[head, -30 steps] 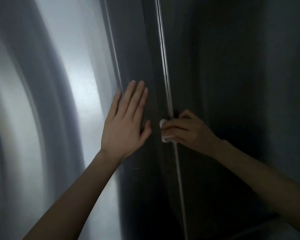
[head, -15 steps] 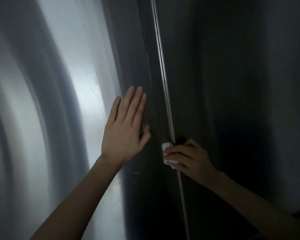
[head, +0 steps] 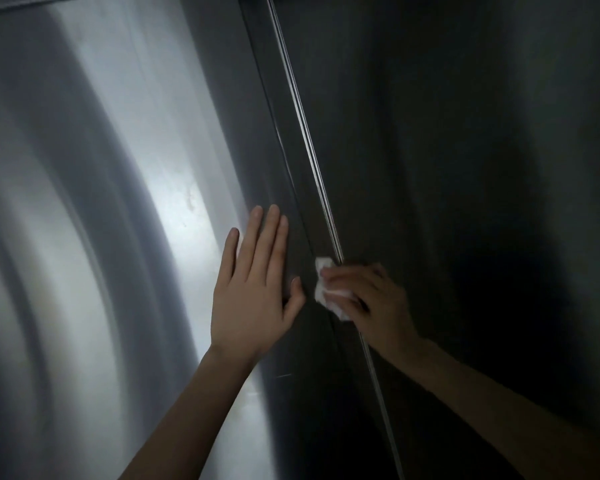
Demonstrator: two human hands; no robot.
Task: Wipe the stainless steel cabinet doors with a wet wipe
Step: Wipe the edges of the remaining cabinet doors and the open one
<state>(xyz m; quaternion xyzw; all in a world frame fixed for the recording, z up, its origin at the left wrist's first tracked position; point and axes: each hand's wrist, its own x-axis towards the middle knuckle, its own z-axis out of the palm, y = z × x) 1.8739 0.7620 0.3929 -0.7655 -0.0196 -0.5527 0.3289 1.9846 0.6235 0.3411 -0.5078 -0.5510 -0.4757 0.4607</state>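
The left door [head: 94, 209] fills the left half of the view, a broad sheet of steel with a bright glare down its middle; its top edge shows as a thin line in the upper left corner. The left hand [head: 253, 299] lies flat on this door close to its inner edge, fingers straight and together, holding nothing, with wide steel above and left of it. Just to its right the seam [head: 313, 157] between the two doors runs as a slanted bright strip from top to bottom; the doors meet shut there, so the cabinet's inside is hidden. The wet wipe [head: 324, 289], a small crumpled white wad, sits against the seam, near the left thumb but apart from it. The right hand [head: 374, 306] grips it with curled, blurred fingers. The right door [head: 465, 168] lies in deep shadow, broad above the hand.
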